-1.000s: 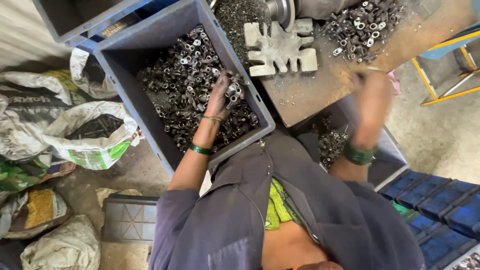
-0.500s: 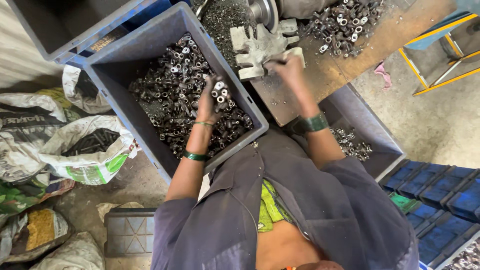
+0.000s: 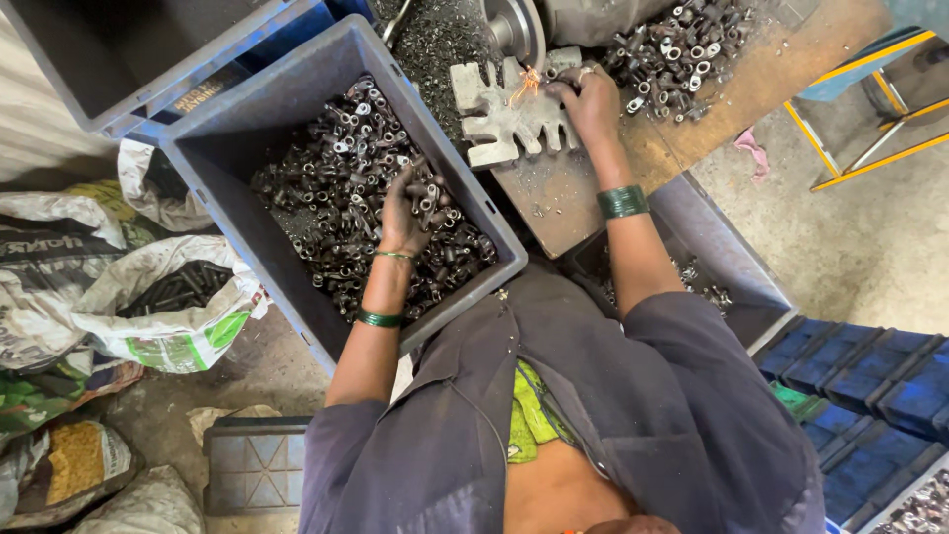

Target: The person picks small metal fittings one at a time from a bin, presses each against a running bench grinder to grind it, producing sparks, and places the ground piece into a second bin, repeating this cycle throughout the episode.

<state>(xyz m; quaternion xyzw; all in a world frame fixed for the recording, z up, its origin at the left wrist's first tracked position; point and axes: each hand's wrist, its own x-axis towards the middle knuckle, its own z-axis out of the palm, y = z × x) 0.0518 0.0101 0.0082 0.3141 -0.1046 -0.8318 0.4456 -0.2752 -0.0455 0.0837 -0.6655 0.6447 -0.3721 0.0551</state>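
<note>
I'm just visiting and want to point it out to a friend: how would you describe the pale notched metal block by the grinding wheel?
Start at the big grey crate full of small dark metal parts. Just to its right stands a worn workbench, and the pale notched block lies on it under the grinding wheel, beside the right hand. Unlike the little dark pieces around it, it is large, light grey and toothed.

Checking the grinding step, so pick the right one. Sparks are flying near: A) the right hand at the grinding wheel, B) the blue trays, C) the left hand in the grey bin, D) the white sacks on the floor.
A: the sparks flare beside the right hand, which presses something at the grinding wheel above the toothed metal block; the left hand only grips small metal parts in the grey bin.
</note>
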